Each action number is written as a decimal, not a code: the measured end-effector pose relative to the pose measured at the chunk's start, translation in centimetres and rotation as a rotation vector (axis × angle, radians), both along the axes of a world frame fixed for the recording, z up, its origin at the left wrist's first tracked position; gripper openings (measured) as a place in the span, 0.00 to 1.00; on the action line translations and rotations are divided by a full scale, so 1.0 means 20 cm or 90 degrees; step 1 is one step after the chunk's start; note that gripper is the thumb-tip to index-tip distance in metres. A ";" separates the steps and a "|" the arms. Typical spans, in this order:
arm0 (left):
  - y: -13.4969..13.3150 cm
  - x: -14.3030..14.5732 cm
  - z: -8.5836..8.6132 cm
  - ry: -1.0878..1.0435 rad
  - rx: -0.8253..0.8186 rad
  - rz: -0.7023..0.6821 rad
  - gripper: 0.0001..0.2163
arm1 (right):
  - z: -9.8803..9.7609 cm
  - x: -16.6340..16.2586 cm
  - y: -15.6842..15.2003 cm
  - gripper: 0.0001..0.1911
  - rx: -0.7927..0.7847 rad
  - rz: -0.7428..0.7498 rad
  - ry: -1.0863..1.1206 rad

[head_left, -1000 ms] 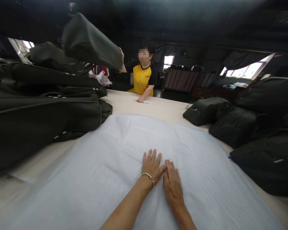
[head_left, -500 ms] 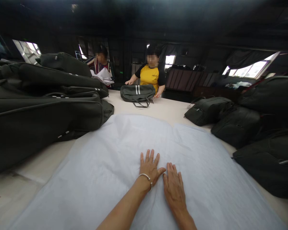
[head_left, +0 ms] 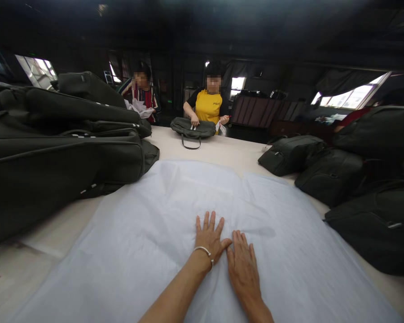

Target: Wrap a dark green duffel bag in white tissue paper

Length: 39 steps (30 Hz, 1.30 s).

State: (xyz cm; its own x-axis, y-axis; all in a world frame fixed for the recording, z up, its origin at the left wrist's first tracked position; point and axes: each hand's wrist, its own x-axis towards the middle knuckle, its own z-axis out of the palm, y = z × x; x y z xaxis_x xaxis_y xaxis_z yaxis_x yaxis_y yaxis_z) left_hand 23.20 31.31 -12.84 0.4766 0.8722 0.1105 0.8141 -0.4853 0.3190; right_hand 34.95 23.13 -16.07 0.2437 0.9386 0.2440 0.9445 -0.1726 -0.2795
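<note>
A large white translucent sheet (head_left: 138,251), thin and slightly wrinkled, is spread over the table in front of me. My left hand (head_left: 210,237), with a silver bangle at the wrist, lies flat on it with fingers spread. Just to its right, my right hand (head_left: 244,264) rests on the same sheet, its fingers stretched forward and close together. The left thumb comes right up to the right hand's index finger. Neither hand grips anything. Whether anything lies under the sheet, I cannot tell.
Dark bags (head_left: 60,166) are piled high on the left; several more dark bags (head_left: 330,179) line the right. Across the pale table (head_left: 229,150), a person in a yellow top (head_left: 208,105) handles a dark striped bag (head_left: 205,129). Another person (head_left: 148,98) holds crumpled white material (head_left: 138,107).
My hands have stayed almost in place on the sheet. Across the table, the person in yellow has put a hand onto the striped bag and raised the other hand, with white tags near it.
</note>
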 end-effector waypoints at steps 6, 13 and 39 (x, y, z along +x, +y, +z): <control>0.03 0.02 -0.03 0.025 0.011 0.010 0.30 | 0.11 0.07 0.06 0.35 -0.012 -0.017 0.301; 0.01 0.03 0.09 0.131 -0.041 0.012 0.29 | 0.62 0.33 -0.60 0.28 0.152 -0.136 0.494; 0.03 0.04 0.12 0.105 -0.062 -0.022 0.34 | 0.76 1.11 -2.14 0.20 0.245 -0.713 0.641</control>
